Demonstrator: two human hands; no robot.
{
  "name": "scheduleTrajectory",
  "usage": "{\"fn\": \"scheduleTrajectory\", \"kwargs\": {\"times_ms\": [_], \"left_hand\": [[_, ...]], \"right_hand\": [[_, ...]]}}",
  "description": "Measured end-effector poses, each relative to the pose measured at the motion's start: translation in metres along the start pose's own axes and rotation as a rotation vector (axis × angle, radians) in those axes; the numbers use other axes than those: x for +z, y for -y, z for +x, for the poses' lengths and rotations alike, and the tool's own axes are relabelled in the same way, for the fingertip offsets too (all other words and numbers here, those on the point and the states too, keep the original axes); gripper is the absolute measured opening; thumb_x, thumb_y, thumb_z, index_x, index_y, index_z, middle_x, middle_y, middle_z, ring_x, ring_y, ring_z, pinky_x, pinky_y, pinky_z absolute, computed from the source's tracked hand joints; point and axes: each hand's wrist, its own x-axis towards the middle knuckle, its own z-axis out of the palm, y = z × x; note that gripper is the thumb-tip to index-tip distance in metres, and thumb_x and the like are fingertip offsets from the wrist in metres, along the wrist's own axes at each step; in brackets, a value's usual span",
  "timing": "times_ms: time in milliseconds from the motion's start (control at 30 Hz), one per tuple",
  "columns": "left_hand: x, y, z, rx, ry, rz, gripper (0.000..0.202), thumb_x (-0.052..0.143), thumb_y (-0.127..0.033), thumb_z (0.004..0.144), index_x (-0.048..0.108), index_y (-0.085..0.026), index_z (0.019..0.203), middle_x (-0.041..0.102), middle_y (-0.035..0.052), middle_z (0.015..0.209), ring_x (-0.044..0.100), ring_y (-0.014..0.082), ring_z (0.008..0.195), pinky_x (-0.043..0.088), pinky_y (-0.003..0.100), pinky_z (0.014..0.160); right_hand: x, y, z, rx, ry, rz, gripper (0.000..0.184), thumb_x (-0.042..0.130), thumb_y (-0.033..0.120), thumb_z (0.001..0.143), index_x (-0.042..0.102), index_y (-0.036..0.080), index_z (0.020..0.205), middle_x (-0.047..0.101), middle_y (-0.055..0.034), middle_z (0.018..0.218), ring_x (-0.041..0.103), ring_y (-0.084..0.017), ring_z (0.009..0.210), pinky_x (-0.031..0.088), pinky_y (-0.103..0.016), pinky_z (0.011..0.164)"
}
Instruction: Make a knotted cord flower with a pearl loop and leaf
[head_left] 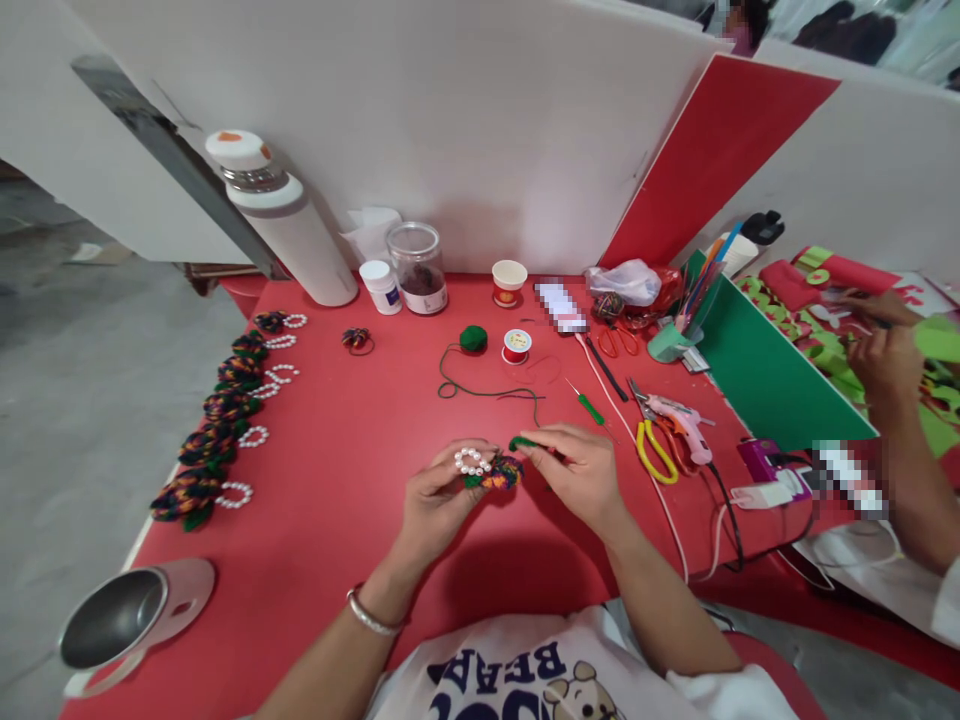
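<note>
My left hand (435,492) is closed around a small multicoloured crocheted flower (501,474) with a white pearl bead ring (472,461) on it, held just above the red table (337,520). My right hand (574,468) pinches a green crocheted piece (519,442) against the flower's right side. A green yarn strand (487,392) runs from that piece back to a small green yarn ball (473,338).
Several finished flowers with pearl rings (225,405) line the left edge. A white flask (289,220), jar (418,265), paper cup (509,281), red thread spool (517,345), crochet hook (589,404), yellow scissors (654,450) and glue gun (684,420) stand around. Another person's hand (889,365) works at the right.
</note>
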Motion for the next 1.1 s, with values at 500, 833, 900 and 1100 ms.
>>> {"fn": "scheduleTrajectory", "kwargs": {"times_ms": [500, 833, 900, 1100], "left_hand": [[0.002, -0.003, 0.000, -0.054, 0.025, -0.009, 0.014, 0.082, -0.026, 0.076, 0.081, -0.020, 0.089, 0.076, 0.0108, 0.093, 0.071, 0.0224, 0.088, 0.059, 0.033, 0.081], [0.001, 0.001, -0.001, -0.107, -0.009, -0.039, 0.017, 0.082, -0.024, 0.076, 0.081, -0.019, 0.092, 0.075, 0.0108, 0.095, 0.070, 0.0222, 0.090, 0.059, 0.033, 0.081], [0.000, 0.003, -0.002, -0.119, -0.020, -0.048, 0.018, 0.082, -0.024, 0.075, 0.081, -0.019, 0.092, 0.075, 0.0107, 0.096, 0.070, 0.0221, 0.090, 0.059, 0.033, 0.082], [0.000, 0.008, -0.005, -0.188, -0.084, -0.121, 0.019, 0.084, -0.022, 0.072, 0.080, -0.019, 0.090, 0.074, 0.0093, 0.095, 0.069, 0.0207, 0.089, 0.059, 0.033, 0.082]], "right_hand": [[-0.005, 0.005, 0.001, -0.257, 0.159, -0.163, 0.017, 0.065, 0.019, 0.093, 0.077, 0.026, 0.102, 0.077, -0.0031, 0.087, 0.063, -0.018, 0.077, 0.052, -0.034, 0.073], [-0.012, 0.011, -0.005, -0.294, 0.152, -0.184, 0.021, 0.064, 0.017, 0.091, 0.074, 0.027, 0.107, 0.075, -0.0036, 0.089, 0.062, -0.019, 0.080, 0.052, -0.036, 0.073], [-0.012, 0.012, -0.005, -0.320, 0.135, -0.186, 0.023, 0.064, 0.016, 0.090, 0.074, 0.027, 0.108, 0.075, -0.0037, 0.088, 0.062, -0.019, 0.078, 0.052, -0.036, 0.072], [-0.011, 0.015, -0.009, -0.412, 0.111, -0.202, 0.029, 0.066, 0.016, 0.088, 0.074, 0.028, 0.113, 0.074, -0.0045, 0.087, 0.062, -0.018, 0.075, 0.052, -0.036, 0.070]]}}
